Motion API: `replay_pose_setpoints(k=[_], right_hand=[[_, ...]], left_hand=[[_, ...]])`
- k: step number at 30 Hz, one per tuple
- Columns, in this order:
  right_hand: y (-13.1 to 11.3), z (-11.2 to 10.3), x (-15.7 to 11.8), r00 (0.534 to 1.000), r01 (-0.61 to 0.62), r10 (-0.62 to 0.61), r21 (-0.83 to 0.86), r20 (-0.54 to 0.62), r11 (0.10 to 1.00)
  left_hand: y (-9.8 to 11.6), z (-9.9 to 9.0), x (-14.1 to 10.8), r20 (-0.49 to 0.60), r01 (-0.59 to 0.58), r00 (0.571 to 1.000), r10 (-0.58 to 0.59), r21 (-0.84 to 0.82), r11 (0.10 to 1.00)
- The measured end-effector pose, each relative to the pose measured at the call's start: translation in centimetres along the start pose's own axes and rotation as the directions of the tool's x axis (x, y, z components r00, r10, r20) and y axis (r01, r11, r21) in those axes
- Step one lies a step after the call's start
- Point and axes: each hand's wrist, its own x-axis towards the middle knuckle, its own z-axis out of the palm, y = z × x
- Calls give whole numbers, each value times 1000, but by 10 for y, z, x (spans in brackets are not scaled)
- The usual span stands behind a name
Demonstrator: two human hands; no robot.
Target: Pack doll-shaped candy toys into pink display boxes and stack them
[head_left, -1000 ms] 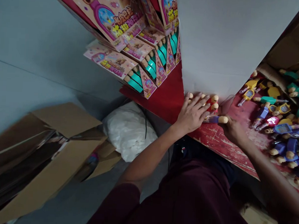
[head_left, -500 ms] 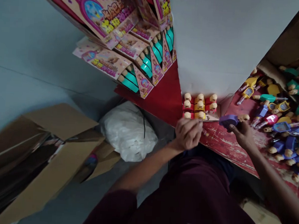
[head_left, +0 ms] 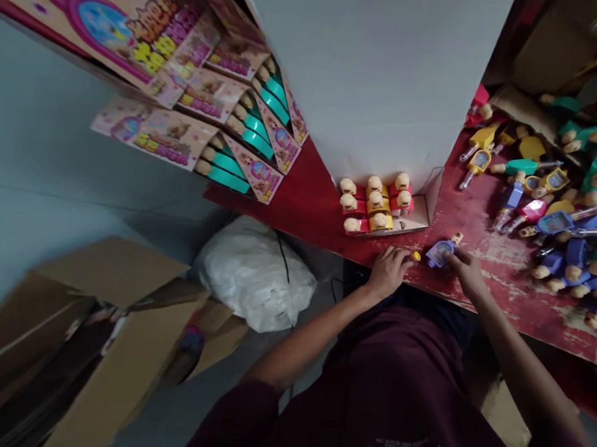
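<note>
My left hand (head_left: pixel 387 271) is closed in a pinch near the table's front edge, with a small yellow-ended piece (head_left: pixel 415 256) at its fingertips; the rest of that piece is hidden by the fingers. My right hand (head_left: pixel 467 271) grips a purple toy (head_left: pixel 440 253) that has a clear window on its face and a small beige animal head at one end. Just beyond both hands sits a shallow display box (head_left: pixel 434 202), holding rows of red toys (head_left: pixel 354 225) and yellow toys (head_left: pixel 380 221) with beige heads. Its front right corner shows bare cardboard.
Loose toys in several colours (head_left: pixel 553 223) are heaped on the red table (head_left: pixel 314 204) at right. A tall white carton (head_left: pixel 386 81) stands behind the display box. Printed boxes of green toys (head_left: pixel 226 173) are stacked left. An open carton (head_left: pixel 121 267) and white sack (head_left: pixel 256 274) lie below.
The purple toy has turned so that its window faces up, and it has come nearer my left hand. My left hand has moved away from the display box, and the yellow-ended piece now shows.
</note>
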Motion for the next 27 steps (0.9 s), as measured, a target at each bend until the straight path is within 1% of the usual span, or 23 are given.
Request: replay_pose_setpoints(k=[2, 3, 5, 6, 8, 9, 10, 12, 13, 14, 15, 17, 19, 20, 22, 24, 25, 27], right_hand=[[4, -5, 3, 995, 88, -93, -173, -20, 981], [5, -7, 4, 991, 122, -133, -258, -23, 958], [2, -8, 0, 975, 164, -213, -433, -67, 886], [-2, -7, -6, 955, 186, -279, -526, -103, 830], [-15, 0, -25, 891, 253, -435, -648, -134, 719], [-23, 5, -38, 866, 305, -486, -652, -113, 695], [-31, 10, -53, 860, 368, -507, -613, -62, 699], [-45, 22, -82, 870, 471, -485, -446, 91, 761], [-50, 27, -94, 869, 493, -468, -354, 160, 794], [-53, 32, -104, 864, 502, -460, -276, 204, 820], [-55, 36, -112, 859, 505, -464, -215, 215, 836], [-55, 40, -120, 853, 520, -498, -168, 157, 838], [-54, 40, -123, 827, 560, -557, -219, 78, 799], [-53, 40, -124, 802, 585, -595, -266, 51, 766], [-55, 39, -127, 736, 640, -676, -353, 30, 682], [-57, 37, -130, 673, 695, -737, -385, 52, 607], [-58, 36, -132, 651, 720, -754, -382, 83, 579], [-58, 34, -134, 622, 763, -763, -355, 178, 540]], left_hand=[[14, 1, -5, -46, 4, 999, -9, -108, 994], [22, -1, -7, -76, 4, 997, -19, -188, 982], [38, -9, -10, -124, -2, 991, -44, -350, 937], [45, -15, -10, -135, -2, 989, -59, -411, 912], [59, -26, -9, -118, 25, 988, -95, -493, 870], [64, -30, -8, -100, 49, 988, -120, -532, 846], [69, -34, -7, -80, 75, 986, -146, -570, 818], [77, -38, -7, -43, 115, 982, -182, -630, 768], [80, -39, -7, -33, 121, 982, -186, -650, 751], [83, -40, -7, -33, 116, 982, -184, -662, 740], [86, -40, -7, -42, 102, 984, -174, -667, 738], [91, -41, -6, -71, 62, 987, -144, -662, 747], [95, -42, -5, -86, 46, 986, -146, -692, 720], [98, -42, -5, -72, 57, 984, -161, -732, 678], [101, -42, -4, -12, 108, 978, -207, -821, 560], [104, -45, -3, 51, 168, 966, -255, -870, 463], [105, -47, -2, 72, 189, 959, -274, -883, 429], [108, -52, 0, 106, 216, 947, -303, -909, 357]])
